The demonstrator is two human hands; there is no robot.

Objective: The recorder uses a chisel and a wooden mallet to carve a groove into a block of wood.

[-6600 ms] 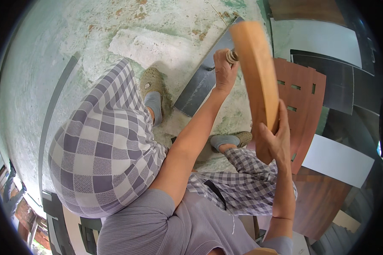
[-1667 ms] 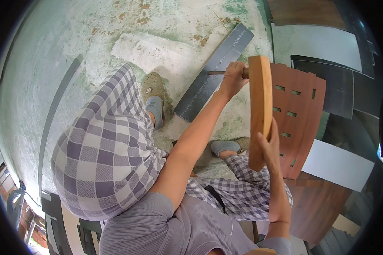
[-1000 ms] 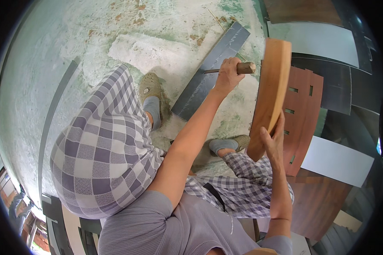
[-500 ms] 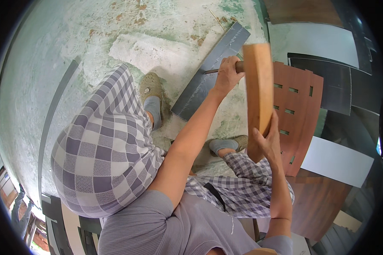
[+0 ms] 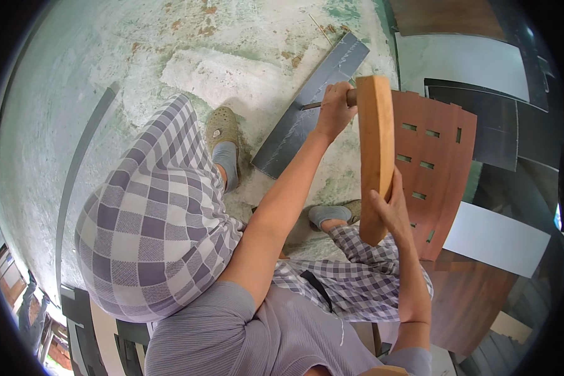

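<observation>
Right of centre in the frame, the right hand (image 5: 391, 210) grips the lower end of a wooden plank (image 5: 376, 150), a light-brown, smooth board standing nearly upright. At its top, the left hand (image 5: 334, 113) is closed around a wood-handled tool (image 5: 348, 98). Compared with earlier, the plank now stands straighter.

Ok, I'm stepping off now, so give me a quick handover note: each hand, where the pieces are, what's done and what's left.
Left hand: shut on a wooden-handled tool, held against the top of the plank.
Right hand: grips the lower end of the light wooden plank, held upright on edge.
Nearby: a slotted red-brown panel lies behind the plank, a dark strip on the concrete floor.
Done: plank steadied, tool at its top.
Left: cannot tell how far the work on the plank has got; the contact point is hidden.
</observation>
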